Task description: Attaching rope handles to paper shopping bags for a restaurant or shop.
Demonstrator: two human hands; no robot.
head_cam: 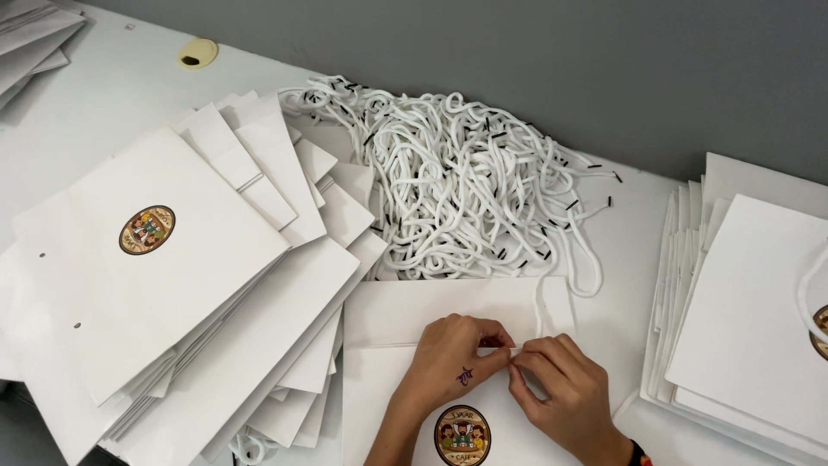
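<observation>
A flat white paper bag (388, 380) with a round colourful sticker (461, 436) lies in front of me on the table. My left hand (448, 358) and my right hand (565, 393) meet on the bag's upper half, fingertips pinched together on the end of a white cord (542, 302). The cord runs up from the pinch toward the cord pile. A small purple ink mark shows on the back of my left hand.
A big tangle of white cords with black tips (457, 181) lies behind the bag. A fanned stack of white bags (164, 276) spreads at left, another stack (750, 328) at right. A grey wall (561, 60) runs behind the white table (103, 95).
</observation>
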